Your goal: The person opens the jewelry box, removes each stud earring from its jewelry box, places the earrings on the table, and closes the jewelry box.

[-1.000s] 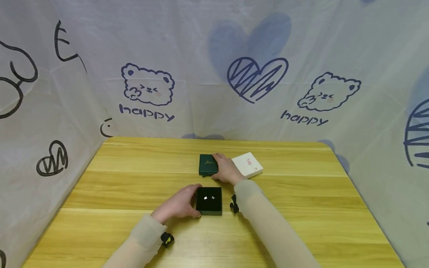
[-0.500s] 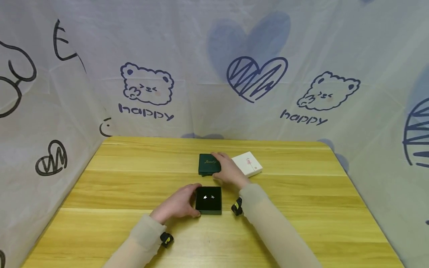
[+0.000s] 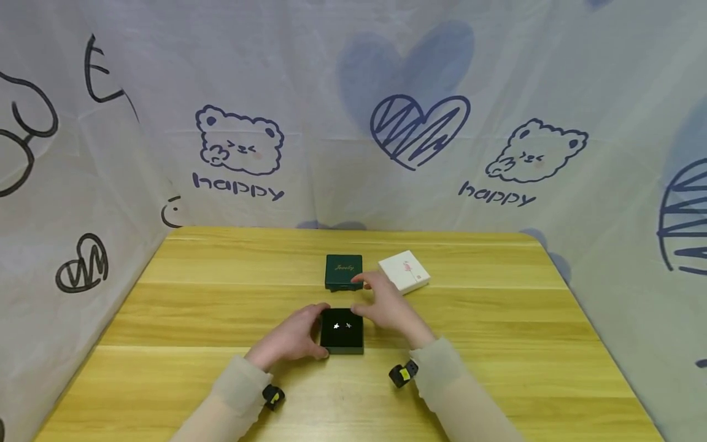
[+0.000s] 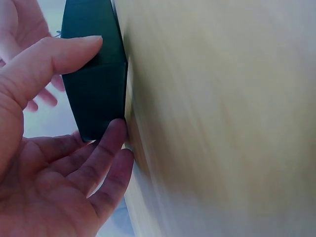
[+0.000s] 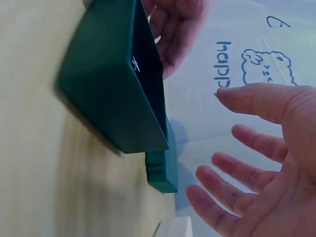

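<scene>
A dark green jewelry box base (image 3: 342,344) stands lidless on the table, a pair of star-shaped earrings (image 3: 342,326) on its black lining. My left hand (image 3: 293,336) grips the base at its left side; in the left wrist view the thumb (image 4: 74,53) lies along one wall and the fingertips reach the far corner. Behind it lies the green lid (image 3: 343,270) with gold lettering. My right hand (image 3: 389,305) is between lid and base at the right; in the right wrist view its fingers (image 5: 227,177) are spread and hold nothing.
To the right of the green lid lies a white box (image 3: 404,271) with a pink flamingo print, set at an angle. The wooden table (image 3: 221,264) ends at a printed cloth (image 3: 331,123) behind and at both sides.
My right hand has let go of the green lid and drawn back toward the base, uncovering the lid's lettering. The left hand keeps its grip on the base.
</scene>
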### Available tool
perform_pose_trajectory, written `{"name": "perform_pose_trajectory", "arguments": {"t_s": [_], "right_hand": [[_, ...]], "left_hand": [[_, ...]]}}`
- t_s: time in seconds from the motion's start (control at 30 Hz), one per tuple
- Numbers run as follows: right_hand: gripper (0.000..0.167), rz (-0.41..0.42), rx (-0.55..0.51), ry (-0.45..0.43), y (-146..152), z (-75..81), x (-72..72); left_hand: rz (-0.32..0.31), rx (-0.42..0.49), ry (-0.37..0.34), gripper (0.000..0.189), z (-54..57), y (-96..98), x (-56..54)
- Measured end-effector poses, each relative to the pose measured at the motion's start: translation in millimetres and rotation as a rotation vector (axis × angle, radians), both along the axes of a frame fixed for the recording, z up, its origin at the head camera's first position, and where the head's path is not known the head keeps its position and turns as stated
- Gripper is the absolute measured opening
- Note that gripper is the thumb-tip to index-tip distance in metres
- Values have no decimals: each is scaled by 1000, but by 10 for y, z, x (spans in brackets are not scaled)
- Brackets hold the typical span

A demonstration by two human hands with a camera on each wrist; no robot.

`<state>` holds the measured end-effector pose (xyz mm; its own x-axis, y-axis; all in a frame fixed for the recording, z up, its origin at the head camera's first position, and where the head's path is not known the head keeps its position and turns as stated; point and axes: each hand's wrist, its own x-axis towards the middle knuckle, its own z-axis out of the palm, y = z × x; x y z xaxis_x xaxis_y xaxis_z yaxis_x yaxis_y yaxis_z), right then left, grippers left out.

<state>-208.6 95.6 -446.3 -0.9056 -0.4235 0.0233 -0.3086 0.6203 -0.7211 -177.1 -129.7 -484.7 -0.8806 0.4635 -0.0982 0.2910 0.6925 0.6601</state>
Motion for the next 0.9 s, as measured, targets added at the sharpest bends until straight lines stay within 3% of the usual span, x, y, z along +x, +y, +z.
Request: {"name": "perform_pose_trajectory", "arguments": {"t_s": [0.27, 0.47, 0.63, 0.9], "right_hand": [[43, 20, 21, -62, 70, -167, 172], [29, 46, 40, -19, 42, -284, 185], [21, 50, 93, 30, -15, -291, 179], [17, 55, 129, 27, -67, -314, 149]], "left_hand": [[0, -4, 7, 89, -23, 8, -1], [-8, -1, 12, 88, -42, 7, -17], [-14, -4, 17, 88, -42, 9, -21], [-27, 1, 19, 86, -25, 16, -16]]}}
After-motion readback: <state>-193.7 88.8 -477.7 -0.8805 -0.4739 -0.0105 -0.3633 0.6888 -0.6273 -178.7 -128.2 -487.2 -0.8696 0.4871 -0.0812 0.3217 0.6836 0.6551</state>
